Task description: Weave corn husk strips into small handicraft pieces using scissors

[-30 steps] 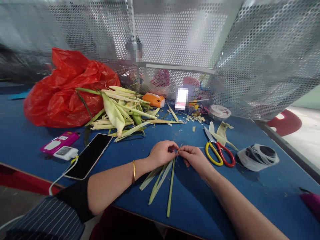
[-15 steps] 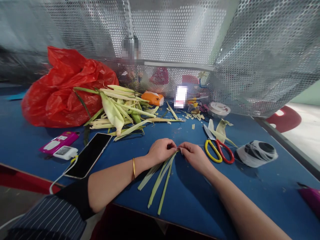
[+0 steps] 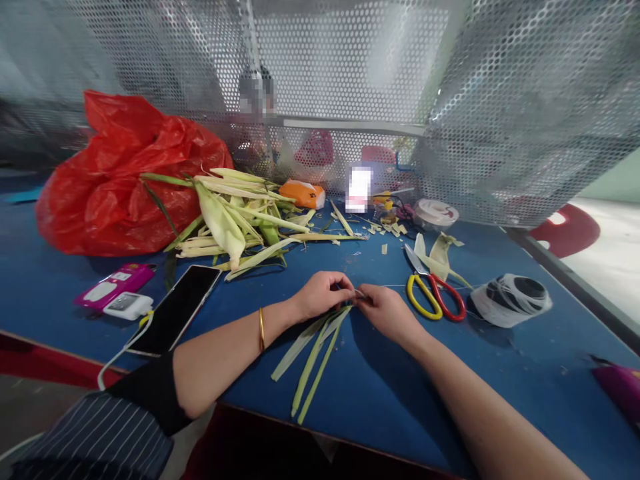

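My left hand [image 3: 320, 295] and my right hand [image 3: 387, 310] meet at the middle of the blue table [image 3: 400, 393], both pinched on the top ends of a few long green leaf strips [image 3: 313, 357]. The strips fan out from the fingers toward the table's near edge. A thin thread [image 3: 395, 287] runs from the fingertips to the right. A gold bangle [image 3: 261, 329] sits on my left wrist.
A pile of leaves [image 3: 235, 217] lies against a red plastic bag [image 3: 120, 177]. A phone [image 3: 175, 310] on a cable and a pink device [image 3: 115, 283] are at left. Scissors [image 3: 433, 293] and a thread spool [image 3: 510, 300] lie at right. Perforated metal screens [image 3: 450, 100] close the back.
The loose ends of the strips have swung left and drawn closer together. Both hands stay pinched at the same spot; the view has shifted slightly.
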`<state>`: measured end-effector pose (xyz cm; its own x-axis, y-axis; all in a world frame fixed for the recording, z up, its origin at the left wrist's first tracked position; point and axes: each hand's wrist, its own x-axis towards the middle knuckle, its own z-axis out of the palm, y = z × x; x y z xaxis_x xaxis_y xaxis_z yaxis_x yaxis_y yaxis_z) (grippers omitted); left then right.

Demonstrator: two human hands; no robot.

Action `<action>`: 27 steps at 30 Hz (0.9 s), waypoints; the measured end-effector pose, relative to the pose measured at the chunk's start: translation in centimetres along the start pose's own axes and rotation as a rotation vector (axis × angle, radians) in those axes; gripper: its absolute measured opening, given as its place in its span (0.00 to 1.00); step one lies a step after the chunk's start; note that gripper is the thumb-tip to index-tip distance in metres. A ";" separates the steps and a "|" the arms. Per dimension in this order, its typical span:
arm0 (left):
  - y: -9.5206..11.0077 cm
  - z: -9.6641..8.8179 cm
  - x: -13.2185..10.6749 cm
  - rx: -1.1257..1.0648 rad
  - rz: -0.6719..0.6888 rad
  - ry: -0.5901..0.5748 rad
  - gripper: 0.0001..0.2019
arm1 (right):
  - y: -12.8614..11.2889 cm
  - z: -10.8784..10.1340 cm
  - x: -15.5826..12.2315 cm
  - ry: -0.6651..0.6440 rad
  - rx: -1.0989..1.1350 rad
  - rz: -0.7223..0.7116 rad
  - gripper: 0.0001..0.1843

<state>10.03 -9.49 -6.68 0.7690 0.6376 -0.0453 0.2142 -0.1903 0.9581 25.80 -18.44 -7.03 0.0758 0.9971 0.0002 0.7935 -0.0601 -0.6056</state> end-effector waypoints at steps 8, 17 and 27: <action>0.6 -0.3 -0.4 0.076 0.023 -0.208 0.06 | -0.7 -0.5 -0.2 -0.017 -0.006 0.062 0.05; 0.9 -0.6 -0.7 0.137 -0.044 -0.173 0.04 | -0.9 -1.6 -1.4 -0.060 -0.333 0.038 0.03; 0.2 0.3 -0.3 0.086 -0.110 -0.042 0.03 | -1.8 -1.3 -1.7 -0.055 0.044 -0.090 0.08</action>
<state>10.04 -9.90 -6.60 0.7623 0.6264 -0.1627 0.3486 -0.1856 0.9187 25.01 -20.13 -4.88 -0.0291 0.9995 0.0134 0.7679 0.0309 -0.6398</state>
